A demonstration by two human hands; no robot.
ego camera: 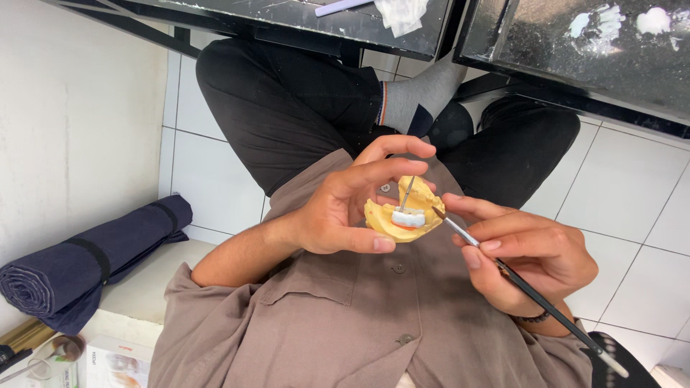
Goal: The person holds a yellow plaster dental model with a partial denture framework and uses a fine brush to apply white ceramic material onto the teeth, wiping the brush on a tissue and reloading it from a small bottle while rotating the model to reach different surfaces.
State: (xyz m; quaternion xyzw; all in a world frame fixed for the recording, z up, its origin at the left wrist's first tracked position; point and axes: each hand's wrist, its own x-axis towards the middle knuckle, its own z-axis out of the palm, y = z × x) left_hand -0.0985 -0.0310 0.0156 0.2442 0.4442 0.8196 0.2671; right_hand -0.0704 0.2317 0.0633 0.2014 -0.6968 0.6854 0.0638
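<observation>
My left hand (345,205) grips a yellow plaster dental cast (392,215) at mid-frame, thumb under it and fingers curled over its back. White tooth pieces (408,218) sit on the cast, with a thin metal pin (407,192) rising from them. My right hand (532,255) holds a thin black-handled brush (532,291) like a pen. Its fine tip (435,212) touches the cast just right of the white teeth. Both hands hover over my lap and brown shirt.
A rolled dark blue mat (86,262) lies on a white ledge at left. A small box (115,363) and tools sit at bottom left. Dark worktops (575,50) with white smears run along the top. White floor tiles (640,208) spread to the right.
</observation>
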